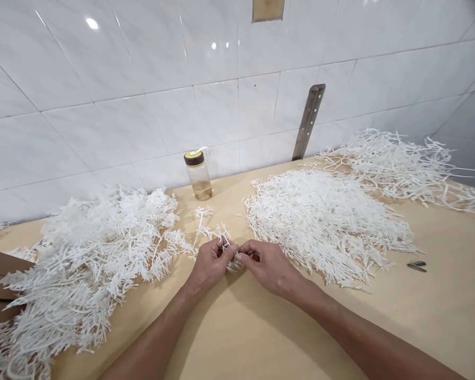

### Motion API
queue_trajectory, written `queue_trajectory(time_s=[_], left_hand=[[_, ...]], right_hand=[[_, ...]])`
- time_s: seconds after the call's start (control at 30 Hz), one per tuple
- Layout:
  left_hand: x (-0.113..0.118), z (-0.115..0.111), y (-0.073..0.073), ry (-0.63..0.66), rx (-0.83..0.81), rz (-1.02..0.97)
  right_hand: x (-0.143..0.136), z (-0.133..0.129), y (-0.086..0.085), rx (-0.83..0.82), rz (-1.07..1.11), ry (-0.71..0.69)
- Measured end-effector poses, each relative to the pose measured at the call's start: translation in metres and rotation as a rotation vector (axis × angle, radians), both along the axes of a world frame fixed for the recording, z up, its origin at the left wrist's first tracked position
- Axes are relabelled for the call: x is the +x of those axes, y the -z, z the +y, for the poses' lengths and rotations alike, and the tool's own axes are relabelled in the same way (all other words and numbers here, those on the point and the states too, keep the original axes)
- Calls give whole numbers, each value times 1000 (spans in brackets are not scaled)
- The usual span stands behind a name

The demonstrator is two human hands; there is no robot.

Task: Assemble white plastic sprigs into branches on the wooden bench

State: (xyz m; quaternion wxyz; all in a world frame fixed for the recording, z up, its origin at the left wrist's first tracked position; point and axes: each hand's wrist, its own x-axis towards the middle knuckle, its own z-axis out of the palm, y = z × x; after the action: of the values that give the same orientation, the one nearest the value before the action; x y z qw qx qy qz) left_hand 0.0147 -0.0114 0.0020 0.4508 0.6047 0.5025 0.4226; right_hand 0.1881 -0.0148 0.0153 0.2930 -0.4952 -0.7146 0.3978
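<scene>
My left hand point(214, 261) is closed on a white branched plastic piece point(221, 232), whose thin twigs stick out above and below the fingers. Close beside it, my right hand point(267, 264) pinches at the same piece with thumb and forefinger; the exact spot between the fingertips is too small to make out. Another white branched strand point(201, 224) lies just beyond the left hand. To the left is a large heap of branched white pieces point(106, 248). A heap of short, loose white sticks point(320, 221) lies right of my right hand.
A clear bottle point(200, 177) with a dark and yellow-green lid stands near the wall. At the back right lies a pile of long, bare white branches point(404, 163). A small dark metal tool point(417, 266) rests on the wooden table point(451, 311). A metal bracket point(309, 121) leans upward against the tiles.
</scene>
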Motion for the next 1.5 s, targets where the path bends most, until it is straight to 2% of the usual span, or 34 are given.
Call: queue_trajectory(time_s=[0.2,0.4,0.6,0.7,0.77,0.83,1.0,1.13,1.2,1.23,1.3,1.4,1.5], left_hand=[[-1,-2,2,-3,40,69],[0,-2,2,13,87,113],[-1,2,6,-43,124,193],[-4,5,8,-117,97,150],[-5,6,9,-129,74,87],[-6,5,8,-94,36,21],[-5,2,2,-29,-69,-80],[-4,1,-3,2,-99,-101],[-4,1,-3,9,-101,-106],[-4,1,-3,10,-101,-106],[-4,2,-2,9,-104,-98],[-5,2,1,12,-91,-73],[-5,2,2,24,-69,-84]], right_hand=[[1,4,2,-62,58,36],[5,4,4,-169,82,-75],[7,1,1,46,3,-116],[5,-8,-6,3,-5,-228],[4,-12,-10,-11,-4,-247],[6,-9,-13,40,-13,-168],[32,14,-14,237,-88,161],[57,26,-17,531,-186,443],[61,26,-19,633,-195,520],[59,25,-19,630,-180,519],[51,21,-18,505,-132,407],[30,12,-11,217,-80,109],[15,4,-7,97,-76,-63]])
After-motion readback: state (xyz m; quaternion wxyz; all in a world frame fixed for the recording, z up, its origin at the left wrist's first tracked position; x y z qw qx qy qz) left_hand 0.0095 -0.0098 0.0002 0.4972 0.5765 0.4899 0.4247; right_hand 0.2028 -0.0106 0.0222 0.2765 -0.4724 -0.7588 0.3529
